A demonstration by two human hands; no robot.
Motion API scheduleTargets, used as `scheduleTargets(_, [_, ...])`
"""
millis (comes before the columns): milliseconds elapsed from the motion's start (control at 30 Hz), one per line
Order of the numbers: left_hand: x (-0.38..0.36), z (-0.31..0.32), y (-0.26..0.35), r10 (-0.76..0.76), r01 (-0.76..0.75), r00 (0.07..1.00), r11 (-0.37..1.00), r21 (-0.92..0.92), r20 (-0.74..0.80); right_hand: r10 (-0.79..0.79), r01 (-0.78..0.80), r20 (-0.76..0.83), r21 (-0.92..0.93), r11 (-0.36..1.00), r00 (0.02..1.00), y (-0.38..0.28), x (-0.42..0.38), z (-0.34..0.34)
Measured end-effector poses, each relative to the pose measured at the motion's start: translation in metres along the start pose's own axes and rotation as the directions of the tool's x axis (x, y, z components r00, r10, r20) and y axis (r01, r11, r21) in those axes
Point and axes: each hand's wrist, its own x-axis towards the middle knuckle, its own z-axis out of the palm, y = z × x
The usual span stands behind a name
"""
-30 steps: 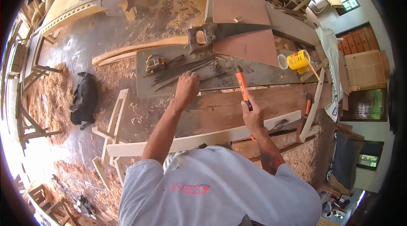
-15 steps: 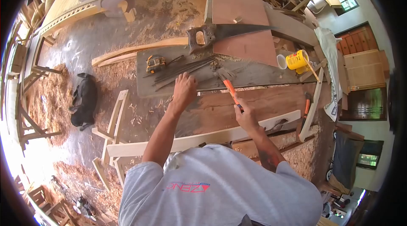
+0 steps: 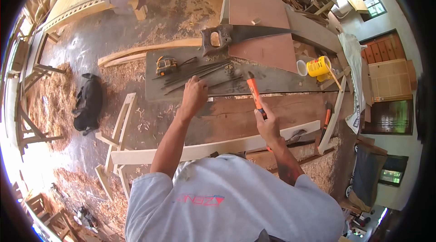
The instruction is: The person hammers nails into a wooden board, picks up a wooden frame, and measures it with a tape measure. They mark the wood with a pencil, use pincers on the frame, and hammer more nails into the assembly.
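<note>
My right hand (image 3: pixel 269 126) is wrapped round the orange and black handle of a hammer (image 3: pixel 255 92). The hammer's head is blurred and hard to make out, above the grey board (image 3: pixel 268 86). My left hand (image 3: pixel 195 94) is closed at the board's near side, fingers pinched on a thin dark metal rod (image 3: pixel 222 82) that runs to the right toward the hammer. Just beyond it lie several similar dark rods (image 3: pixel 200 73). A yellow and black tape measure (image 3: pixel 166 65) sits on the board's left part.
A handsaw (image 3: pixel 216 39) lies across a reddish plywood sheet (image 3: pixel 261 8). To the right, a yellow container (image 3: pixel 319 66) lies near a white sack (image 3: pixel 352 60). A long pale plank (image 3: pixel 218 147) crosses in front of me. On the left, a black dog (image 3: pixel 88 103) lies among wood shavings.
The hammer and my right hand have shifted slightly to the right, and the hammer's head is now blurred. My left hand stays in nearly the same place.
</note>
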Motion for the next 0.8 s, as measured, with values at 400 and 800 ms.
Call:
scheduleTargets(400, [0.007,0.001,0.011,-0.087,0.087,0.996,0.995,-0.042,-0.005,-0.088,0.090,-0.081,0.016,0.996,0.993,0.001,0.001,0.006])
scheduleTargets(800, [0.013,0.000,0.000,-0.143,0.153,0.988,0.930,-0.335,0.055,-0.180,0.179,-0.071,-0.025,0.984,0.981,-0.001,0.001,0.001])
